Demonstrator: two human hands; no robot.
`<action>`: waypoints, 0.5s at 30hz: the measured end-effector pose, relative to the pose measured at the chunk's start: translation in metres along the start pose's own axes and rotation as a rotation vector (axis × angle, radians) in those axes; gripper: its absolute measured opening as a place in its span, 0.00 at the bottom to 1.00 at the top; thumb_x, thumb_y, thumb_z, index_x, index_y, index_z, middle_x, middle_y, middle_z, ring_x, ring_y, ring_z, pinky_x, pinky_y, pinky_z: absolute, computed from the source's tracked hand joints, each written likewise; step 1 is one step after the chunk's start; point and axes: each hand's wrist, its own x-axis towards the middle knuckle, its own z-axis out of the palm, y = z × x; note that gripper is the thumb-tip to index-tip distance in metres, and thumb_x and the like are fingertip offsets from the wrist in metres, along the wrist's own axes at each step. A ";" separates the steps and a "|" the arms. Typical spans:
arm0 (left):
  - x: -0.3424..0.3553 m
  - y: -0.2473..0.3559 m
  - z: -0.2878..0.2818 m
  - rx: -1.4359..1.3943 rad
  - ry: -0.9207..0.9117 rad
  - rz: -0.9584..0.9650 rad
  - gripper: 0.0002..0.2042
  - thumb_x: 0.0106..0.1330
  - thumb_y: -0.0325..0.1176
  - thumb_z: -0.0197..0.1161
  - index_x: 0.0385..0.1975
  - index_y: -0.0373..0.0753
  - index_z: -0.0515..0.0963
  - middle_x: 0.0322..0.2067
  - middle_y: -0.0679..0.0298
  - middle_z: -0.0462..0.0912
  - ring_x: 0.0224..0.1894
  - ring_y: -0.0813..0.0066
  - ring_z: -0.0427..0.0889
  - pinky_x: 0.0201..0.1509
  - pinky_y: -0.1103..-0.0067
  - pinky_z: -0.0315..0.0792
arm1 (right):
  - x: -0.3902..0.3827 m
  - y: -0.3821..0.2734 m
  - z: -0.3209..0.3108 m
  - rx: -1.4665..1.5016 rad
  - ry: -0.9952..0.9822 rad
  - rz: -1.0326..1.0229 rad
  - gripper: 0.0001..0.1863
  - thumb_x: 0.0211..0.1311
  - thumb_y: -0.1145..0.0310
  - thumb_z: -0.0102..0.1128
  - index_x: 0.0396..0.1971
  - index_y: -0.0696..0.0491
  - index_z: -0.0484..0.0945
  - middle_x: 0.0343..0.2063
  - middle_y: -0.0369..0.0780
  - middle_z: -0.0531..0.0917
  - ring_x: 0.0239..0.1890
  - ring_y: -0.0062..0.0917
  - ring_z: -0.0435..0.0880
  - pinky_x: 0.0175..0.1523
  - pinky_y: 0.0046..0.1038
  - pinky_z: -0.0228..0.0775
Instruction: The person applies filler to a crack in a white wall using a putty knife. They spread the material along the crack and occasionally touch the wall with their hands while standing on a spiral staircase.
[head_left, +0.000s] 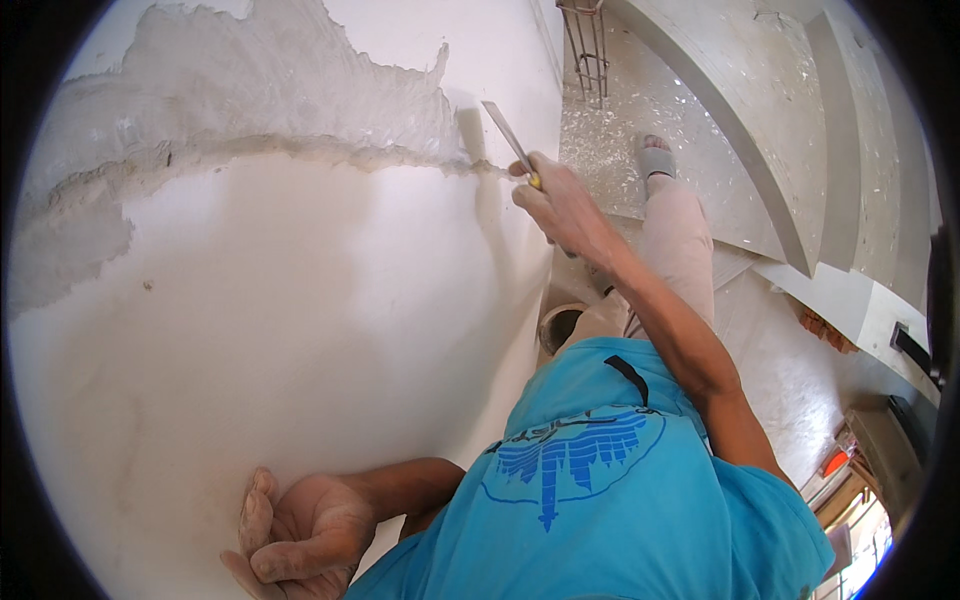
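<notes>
My right hand is closed around the handle of a putty knife. Its thin metal blade, seen nearly edge-on, points up and left at the wall; I cannot tell whether it touches. A bit of yellow shows on the handle between my fingers. The white wall fills the left side. Across its upper part runs a rough grey patch of bare plaster with a ragged lower edge, ending close to the knife. At the lower left, my left hand is dusty, its fingers loosely bent and apart, with nothing in it, beside the wall.
Concrete steps rise at the right. White flakes litter the landing around my sandalled foot. Bare steel rods stick up at the top. A bucket stands near my legs by the wall. Bricks lie at the right.
</notes>
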 end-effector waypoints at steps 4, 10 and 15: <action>-0.001 -0.001 0.002 -0.012 0.008 -0.004 0.18 0.73 0.33 0.50 0.36 0.18 0.75 0.11 0.53 0.78 0.12 0.70 0.80 0.36 0.79 0.79 | -0.031 -0.003 0.012 0.163 -0.101 -0.009 0.13 0.61 0.68 0.51 0.39 0.63 0.73 0.18 0.41 0.75 0.15 0.26 0.75 0.20 0.29 0.67; -0.001 -0.004 -0.001 -0.040 -0.014 0.015 0.17 0.73 0.33 0.50 0.37 0.18 0.75 0.12 0.53 0.79 0.12 0.69 0.80 0.38 0.79 0.79 | -0.042 -0.026 0.031 0.357 -0.223 0.175 0.07 0.64 0.70 0.49 0.36 0.59 0.70 0.17 0.33 0.69 0.14 0.16 0.67 0.18 0.24 0.61; 0.000 0.006 0.006 -0.009 0.015 -0.027 0.17 0.73 0.33 0.50 0.36 0.18 0.75 0.12 0.54 0.79 0.13 0.70 0.80 0.41 0.78 0.80 | -0.038 -0.019 0.049 0.185 -0.105 0.077 0.06 0.65 0.70 0.49 0.34 0.58 0.69 0.17 0.41 0.70 0.20 0.26 0.72 0.27 0.33 0.65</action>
